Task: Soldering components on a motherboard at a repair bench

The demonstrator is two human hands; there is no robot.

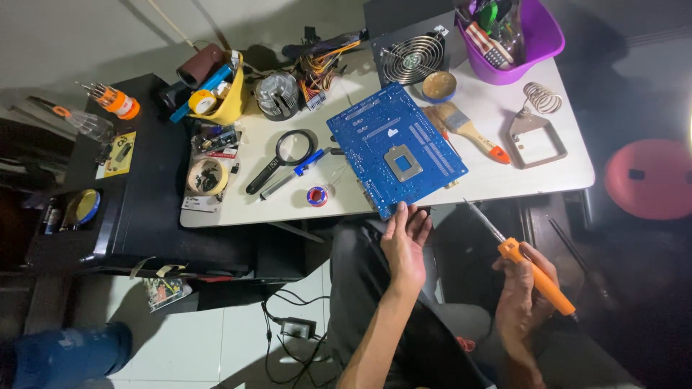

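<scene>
1. A person seated at a white table (pixel 504 122) pinches the near edge of a blue circuit board (pixel 395 148) with the left hand (pixel 405 241), fingers closed on its rim; the board lies flat on the table, its near corner over the table's front edge.
2. The right hand (pixel 525 288) is wrapped around the orange handle of a soldering iron (pixel 520 259), held off the table to the right of the board, its thin metal tip pointing up toward the table edge and not touching the board.
3. Judged from this, soldering has not begun: tool in hand, board only steadied.
4. The board is rigid and glossy, with a square metal socket frame at its centre.
5. Left of the board lie a small solder spool (pixel 317 195) and a black magnifying glass (pixel 282 158); right of it, a wooden-handled brush (pixel 465 130) and a coiled wire iron stand (pixel 535 126).
</scene>
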